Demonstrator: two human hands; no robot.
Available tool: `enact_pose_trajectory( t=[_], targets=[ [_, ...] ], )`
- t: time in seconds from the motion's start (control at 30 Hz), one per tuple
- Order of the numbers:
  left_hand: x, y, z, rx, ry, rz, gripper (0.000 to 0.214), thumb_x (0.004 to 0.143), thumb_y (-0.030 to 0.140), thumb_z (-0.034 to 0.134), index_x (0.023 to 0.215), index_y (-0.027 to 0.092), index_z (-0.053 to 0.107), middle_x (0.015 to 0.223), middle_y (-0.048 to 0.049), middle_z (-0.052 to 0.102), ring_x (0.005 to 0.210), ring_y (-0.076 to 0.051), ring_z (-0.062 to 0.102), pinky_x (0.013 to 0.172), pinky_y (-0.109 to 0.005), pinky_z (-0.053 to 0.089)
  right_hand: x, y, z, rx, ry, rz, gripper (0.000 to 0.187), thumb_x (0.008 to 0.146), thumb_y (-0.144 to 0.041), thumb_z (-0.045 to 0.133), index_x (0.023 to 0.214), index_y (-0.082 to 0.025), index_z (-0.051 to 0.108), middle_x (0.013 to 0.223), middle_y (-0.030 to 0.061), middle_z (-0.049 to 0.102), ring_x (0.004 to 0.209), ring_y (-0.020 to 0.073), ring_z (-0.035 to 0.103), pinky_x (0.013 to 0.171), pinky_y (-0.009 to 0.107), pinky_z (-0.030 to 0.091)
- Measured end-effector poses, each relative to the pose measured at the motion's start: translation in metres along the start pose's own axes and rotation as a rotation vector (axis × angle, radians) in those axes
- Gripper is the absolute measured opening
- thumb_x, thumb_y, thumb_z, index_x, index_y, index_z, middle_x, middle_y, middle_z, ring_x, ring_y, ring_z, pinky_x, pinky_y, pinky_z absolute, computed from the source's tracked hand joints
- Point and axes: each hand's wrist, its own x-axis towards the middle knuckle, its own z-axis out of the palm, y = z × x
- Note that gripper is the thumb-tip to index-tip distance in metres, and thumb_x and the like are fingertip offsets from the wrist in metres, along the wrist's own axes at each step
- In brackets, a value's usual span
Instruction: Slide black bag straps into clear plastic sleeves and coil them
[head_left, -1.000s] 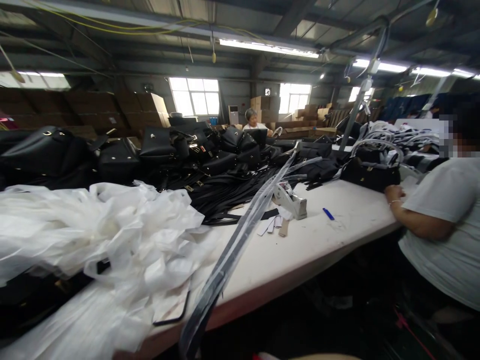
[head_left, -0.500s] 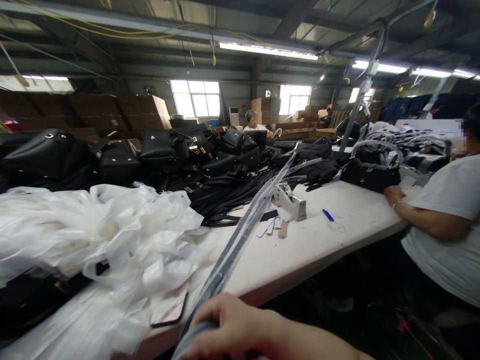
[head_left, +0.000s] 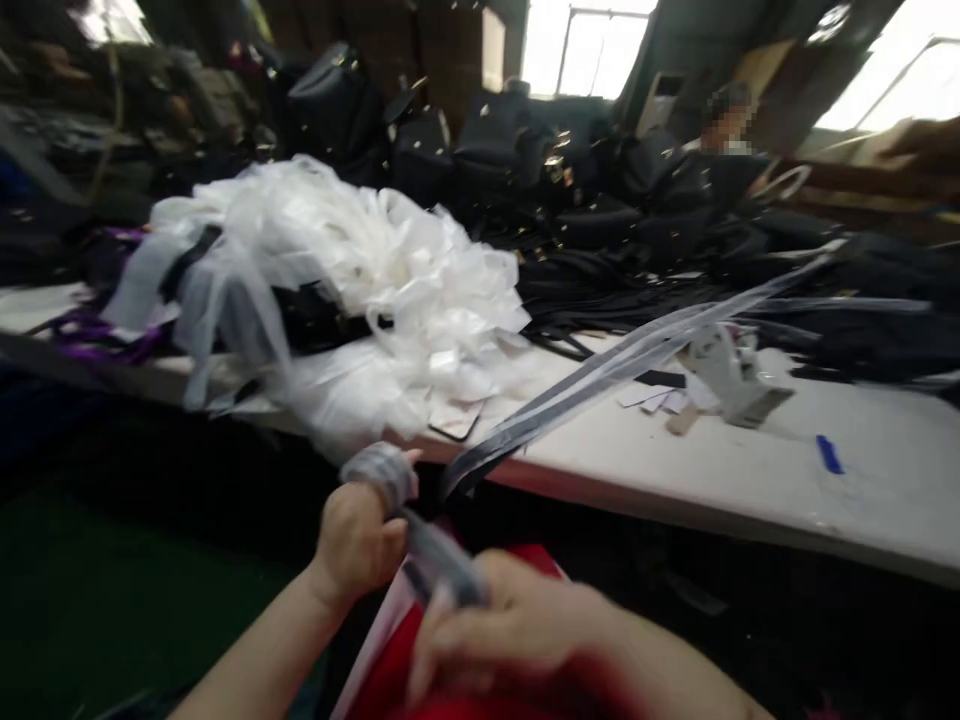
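Observation:
In front of my body, below the table edge, both hands hold a dark strap [head_left: 439, 555] wrapped in clear, whitish plastic film. My left hand [head_left: 360, 540] is closed around one end, where the wrapped strap bends into a thick loop above the fist. My right hand [head_left: 517, 620], smeared by motion, grips the strap lower down and to the right. More film-wrapped straps [head_left: 600, 380] lie slantwise over the table, their near ends hanging past the edge. Close to those ends is a phone [head_left: 455, 418], partly under the plastic.
A heap of white plastic film [head_left: 360, 260] covers the table's left part. Black bags [head_left: 495, 140] are piled behind it. A tape dispenser [head_left: 739, 375], paper strips [head_left: 660, 398] and a blue object [head_left: 829, 454] lie on the white table [head_left: 720, 480]. A person [head_left: 727, 130] is beyond the bags.
The view has swung left and down. My left hand has come into sight holding the strap. My right hand has moved from the straps at the table edge to in front of my body.

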Motion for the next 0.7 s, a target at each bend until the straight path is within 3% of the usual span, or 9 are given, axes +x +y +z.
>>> enact_pose_trajectory(
  t=[0.07,0.17,0.23,0.33,0.43,0.53,0.63,0.7],
  targets=[
    [-0.009,0.007,0.005,0.004,-0.133,-0.102,0.066,0.085,0.073,0.039,0.063,0.016,0.064,0.059,-0.0091,0.060,0.055,-0.021,0.057,0.054,-0.034,0.046,-0.009,-0.008,-0.035,0.079,0.267,-0.056,0.048,0.085,-0.062,0.058,0.080,-0.014,0.067,0.051,-0.0033,0.051,0.042,0.0083,0.045,0.042,0.019,0.035],
    [-0.011,0.021,0.009,-0.467,-0.444,-0.553,0.066,0.093,0.066,0.032,0.062,0.016,0.063,0.043,-0.0001,0.046,0.039,-0.013,0.044,0.042,-0.025,0.037,-0.008,-0.007,-0.080,-0.395,0.529,0.000,0.041,0.086,-0.055,0.060,0.086,-0.015,0.068,0.069,0.0027,0.063,0.060,0.0132,0.056,0.056,0.023,0.045],
    [-0.006,0.028,0.005,-0.905,-0.491,-0.864,0.069,0.095,0.065,0.026,0.063,0.016,0.062,0.036,0.0049,0.036,0.029,-0.010,0.033,0.036,-0.021,0.033,-0.005,-0.002,-0.090,-0.704,0.548,-0.032,0.033,0.091,-0.047,0.057,0.096,-0.017,0.070,0.092,0.0073,0.068,0.085,0.0182,0.062,0.079,0.029,0.049],
    [0.006,0.028,-0.007,-1.378,-0.382,-1.115,0.069,0.097,0.062,0.024,0.062,0.015,0.060,0.032,0.0088,0.026,0.024,-0.007,0.022,0.032,-0.019,0.034,-0.001,0.006,-0.083,-0.764,0.377,-0.074,0.030,0.095,-0.040,0.052,0.106,-0.018,0.068,0.102,0.0070,0.068,0.095,0.0196,0.060,0.089,0.032,0.046],
    [0.023,0.023,-0.024,-1.607,-0.257,-1.166,0.068,0.101,0.052,0.020,0.065,0.012,0.062,0.033,0.0099,0.023,0.025,-0.005,0.019,0.034,-0.017,0.037,0.004,0.013,-0.078,-0.627,0.347,-0.054,0.032,0.088,-0.041,0.064,0.107,-0.016,0.065,0.092,0.0036,0.065,0.081,0.0166,0.058,0.076,0.027,0.046],
    [0.041,0.022,-0.040,-1.637,-0.111,-1.133,0.067,0.103,0.046,0.018,0.069,0.010,0.063,0.037,0.0097,0.024,0.027,-0.005,0.022,0.038,-0.017,0.040,0.010,0.020,-0.084,-0.509,0.409,-0.021,0.033,0.086,-0.041,0.066,0.106,-0.015,0.064,0.083,0.0009,0.061,0.067,0.0119,0.051,0.063,0.023,0.042],
    [0.055,0.022,-0.043,-1.488,0.055,-1.011,0.061,0.103,0.045,0.021,0.079,0.011,0.065,0.044,0.0072,0.033,0.032,-0.006,0.034,0.045,-0.019,0.045,0.016,0.025,-0.082,-0.396,0.313,0.067,0.037,0.092,-0.046,0.055,0.106,-0.013,0.065,0.072,-0.0016,0.054,0.059,0.0096,0.045,0.057,0.022,0.038],
    [0.058,0.017,-0.034,-1.256,0.287,-0.814,0.056,0.102,0.049,0.023,0.089,0.014,0.065,0.052,0.0037,0.044,0.043,-0.009,0.048,0.056,-0.023,0.051,0.017,0.021,-0.067,-0.308,0.124,0.128,0.044,0.095,-0.052,0.049,0.104,-0.012,0.066,0.065,-0.0032,0.048,0.056,0.0089,0.043,0.055,0.021,0.036]
  ],
)
